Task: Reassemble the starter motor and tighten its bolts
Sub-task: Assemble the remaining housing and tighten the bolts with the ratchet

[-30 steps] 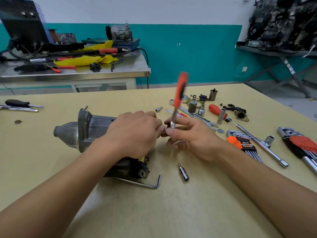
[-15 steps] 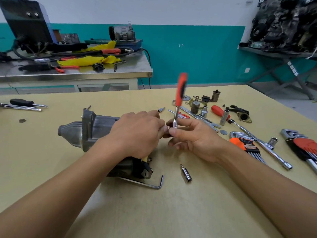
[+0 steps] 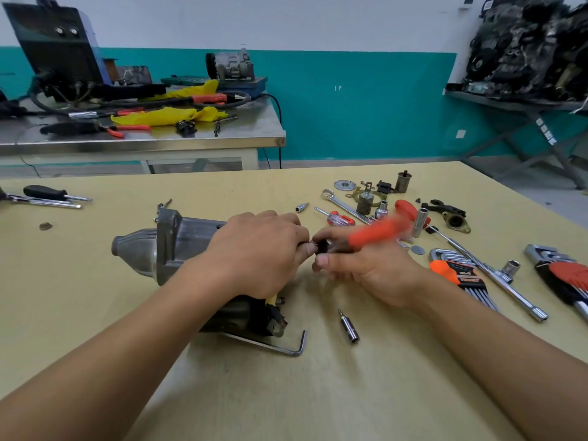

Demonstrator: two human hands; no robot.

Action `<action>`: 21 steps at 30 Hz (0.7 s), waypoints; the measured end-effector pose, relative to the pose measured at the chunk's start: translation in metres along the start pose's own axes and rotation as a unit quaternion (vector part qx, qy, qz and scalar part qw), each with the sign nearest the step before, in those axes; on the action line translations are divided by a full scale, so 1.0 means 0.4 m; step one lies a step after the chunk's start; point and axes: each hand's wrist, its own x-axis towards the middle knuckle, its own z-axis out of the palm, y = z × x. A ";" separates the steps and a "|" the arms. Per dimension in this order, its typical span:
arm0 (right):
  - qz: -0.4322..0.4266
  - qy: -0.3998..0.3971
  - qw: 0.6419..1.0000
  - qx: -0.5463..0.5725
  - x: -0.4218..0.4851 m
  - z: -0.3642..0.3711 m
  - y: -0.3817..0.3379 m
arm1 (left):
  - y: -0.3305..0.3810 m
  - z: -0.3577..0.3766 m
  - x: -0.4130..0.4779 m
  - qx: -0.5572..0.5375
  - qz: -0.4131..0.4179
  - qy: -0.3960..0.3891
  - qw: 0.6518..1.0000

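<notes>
Head view: starter motor [image 3: 178, 246] under gripping left hand [image 3: 257, 253]; right hand [image 3: 372, 272] holds blurred orange-handled tool [image 3: 375, 232] at motor's end.

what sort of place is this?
Probably an auto-repair workshop or training shop: a starter motor on the table among hex keys, a steel bench behind, and engine parts heaped on the shelf at right.

White-over-teal wall [image 3: 350, 106], steel bench [image 3: 191, 140], yellowish worktable [image 3: 95, 313], grey floor [image 3: 525, 183]
</notes>
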 end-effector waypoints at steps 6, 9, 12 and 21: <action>0.057 0.023 0.998 0.007 0.008 0.020 -0.013 | 0.001 0.000 -0.006 -0.002 0.000 0.028 1.000; 0.096 0.044 0.994 0.007 0.022 0.026 -0.017 | 0.004 -0.001 -0.009 -0.008 0.003 0.032 0.999; 0.068 0.025 0.996 0.051 0.017 0.016 -0.011 | 0.002 -0.005 -0.004 -0.013 -0.003 0.016 1.000; 0.052 0.020 0.998 0.044 0.010 0.016 -0.010 | 0.001 -0.004 -0.008 -0.022 0.007 0.023 0.999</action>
